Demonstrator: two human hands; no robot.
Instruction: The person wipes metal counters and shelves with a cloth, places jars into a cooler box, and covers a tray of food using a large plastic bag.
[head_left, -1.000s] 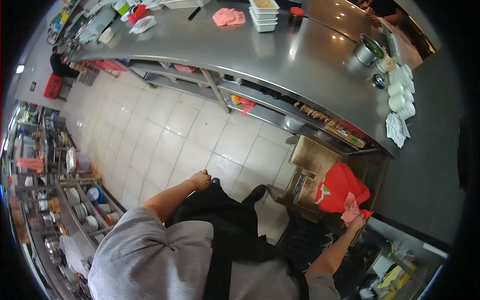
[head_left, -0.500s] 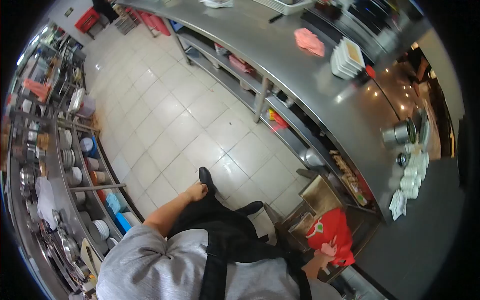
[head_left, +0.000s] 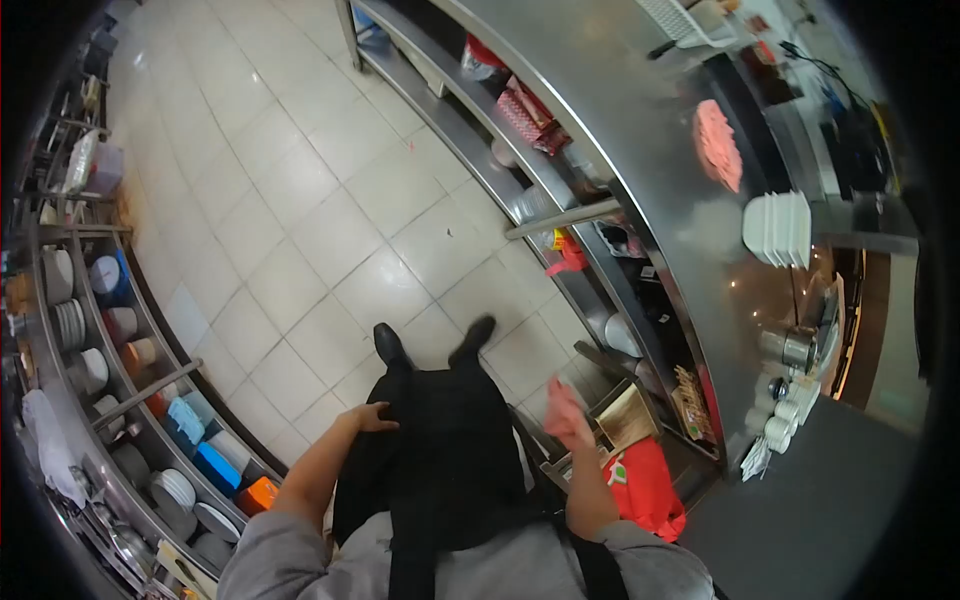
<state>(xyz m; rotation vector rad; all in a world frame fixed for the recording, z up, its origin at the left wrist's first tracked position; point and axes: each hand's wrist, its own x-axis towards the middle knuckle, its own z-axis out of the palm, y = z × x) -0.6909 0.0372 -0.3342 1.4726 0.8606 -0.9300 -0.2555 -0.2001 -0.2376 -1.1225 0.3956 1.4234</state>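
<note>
My right hand (head_left: 573,432) is closed around a pink cloth (head_left: 562,397), which sticks up past the fingers. Just below that wrist, a red plastic bag (head_left: 648,488) with a green and white mark hangs by a small wooden piece of furniture. My left hand (head_left: 376,417) holds nothing; it rests by the side of my black apron (head_left: 445,440) with fingers loosely stretched out.
To the right runs a long steel counter (head_left: 640,110) with lower shelves, carrying another pink cloth (head_left: 718,145), stacked white trays (head_left: 778,229) and a metal pot (head_left: 788,347). Shelves of plates (head_left: 172,490) line the left. Pale tiles (head_left: 300,230) cover the floor between.
My right hand has come away from the red bag, up and to the left, with the pink cloth. My left hand has moved slightly left and down. The view has turned toward the floor.
</note>
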